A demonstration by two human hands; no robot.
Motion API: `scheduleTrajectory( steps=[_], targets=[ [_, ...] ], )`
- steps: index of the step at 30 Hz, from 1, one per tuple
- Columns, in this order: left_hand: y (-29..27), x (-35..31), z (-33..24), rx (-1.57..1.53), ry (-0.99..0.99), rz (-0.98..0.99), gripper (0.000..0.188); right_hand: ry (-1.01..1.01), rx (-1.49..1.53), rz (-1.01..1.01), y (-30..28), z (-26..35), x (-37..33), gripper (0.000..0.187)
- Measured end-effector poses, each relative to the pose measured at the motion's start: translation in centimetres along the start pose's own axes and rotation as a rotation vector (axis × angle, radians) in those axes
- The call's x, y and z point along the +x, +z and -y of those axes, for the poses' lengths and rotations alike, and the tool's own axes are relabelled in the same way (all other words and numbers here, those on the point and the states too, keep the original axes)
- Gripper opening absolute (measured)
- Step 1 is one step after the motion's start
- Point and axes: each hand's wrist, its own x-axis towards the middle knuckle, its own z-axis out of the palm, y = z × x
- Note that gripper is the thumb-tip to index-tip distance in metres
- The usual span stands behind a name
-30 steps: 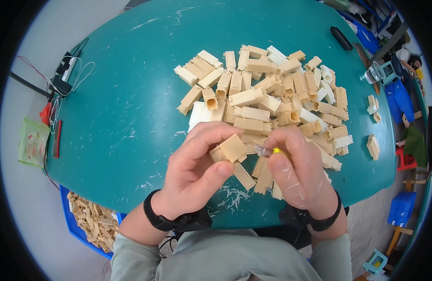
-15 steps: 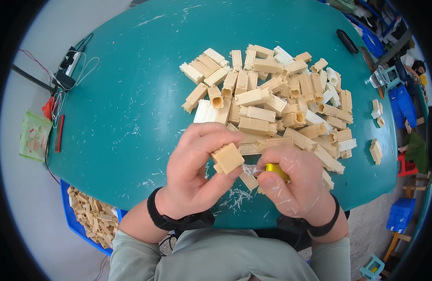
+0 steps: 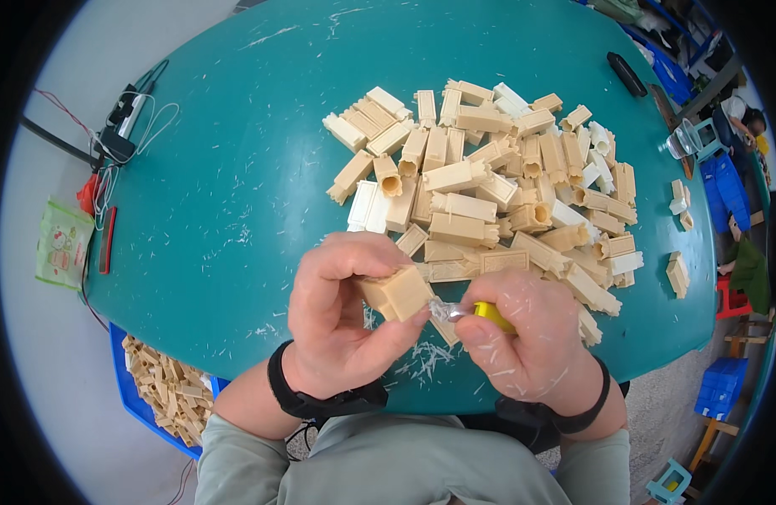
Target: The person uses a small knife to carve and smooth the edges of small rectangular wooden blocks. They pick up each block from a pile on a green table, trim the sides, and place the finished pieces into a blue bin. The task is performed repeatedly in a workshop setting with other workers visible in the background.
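Note:
My left hand (image 3: 342, 324) grips a beige plastic block (image 3: 398, 294) just above the near edge of the teal round table (image 3: 236, 194). My right hand (image 3: 531, 337) holds a small knife with a yellow handle (image 3: 489, 314); its metal blade (image 3: 445, 310) touches the block's right lower edge. A big heap of beige and white plastic blocks (image 3: 489, 185) lies on the table beyond both hands. White shavings (image 3: 426, 362) are scattered on the table under my hands.
A blue bin full of beige pieces (image 3: 165, 391) stands on the floor at lower left. A power strip with cables (image 3: 123, 130) and a green packet (image 3: 61, 244) lie left of the table. A few loose blocks (image 3: 678, 273) and a black object (image 3: 628, 74) sit at the table's right side.
Both hands have drawn a little nearer to me with the block and knife. The block has turned in my left hand, and the blade now rests against its edge.

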Motion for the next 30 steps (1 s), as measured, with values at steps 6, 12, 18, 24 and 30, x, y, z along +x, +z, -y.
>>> scheduleTrajectory(
  steps=[6, 12, 18, 24, 30],
  targets=[
    [0.01, -0.05, -0.12, 0.004, -0.004, -0.006, 0.042, 0.002, -0.007, -0.01, 0.12, -0.02, 0.1, 0.02],
    [0.04, 0.0, -0.3, -0.027, -0.031, 0.008, 0.04, 0.018, -0.02, 0.032, -0.09, 0.06, 0.05, 0.019],
    [-0.08, 0.03, -0.21, -0.049, -0.044, 0.046, 0.041, -0.005, -0.045, 0.025, -0.03, -0.2, 0.09, 0.02],
    [-0.12, 0.08, -0.33, -0.066, -0.062, 0.112, 0.041, -0.018, -0.062, 0.005, -0.16, -0.3, 0.17, 0.02],
    [-0.21, 0.13, -0.41, -0.036, -0.069, 0.16, 0.041, -0.043, -0.095, 0.013, -0.4, -0.42, 0.27, 0.02]
  ],
)
